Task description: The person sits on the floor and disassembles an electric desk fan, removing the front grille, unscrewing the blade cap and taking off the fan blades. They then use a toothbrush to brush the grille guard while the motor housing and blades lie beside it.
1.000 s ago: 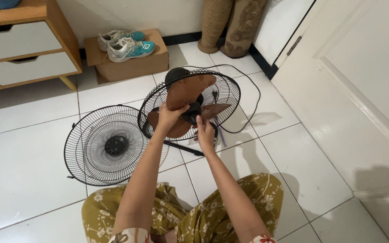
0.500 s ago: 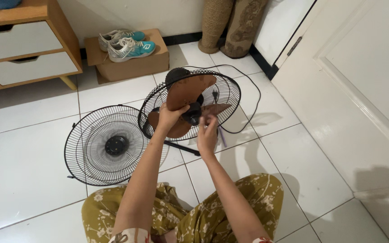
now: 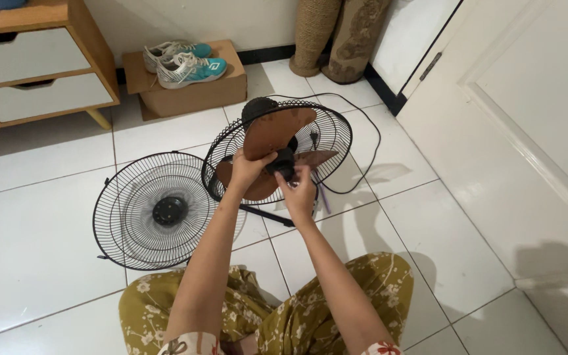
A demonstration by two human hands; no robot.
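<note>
From the head view, the left hand (image 3: 248,169) grips a brown fan blade (image 3: 277,131), while the right hand (image 3: 297,190) pinches the black hub (image 3: 284,161). The fan stands on the white tiled floor (image 3: 41,197), inside its rear grille (image 3: 327,131). The detached front grille (image 3: 159,210) lies just beside it, toward the wooden drawers (image 3: 34,62).

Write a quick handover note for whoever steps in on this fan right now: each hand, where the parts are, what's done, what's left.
Left hand: gripping the brown fan blade.
Right hand: fingers at the black hub in the blade's middle.
Parts: blade sits on the motor inside the rear grille, lying on the tile floor; front grille lies beside it, detached.
Done: front grille off.
Left: blade is on its shaft; whether the hub is loose cannot be told.
</note>
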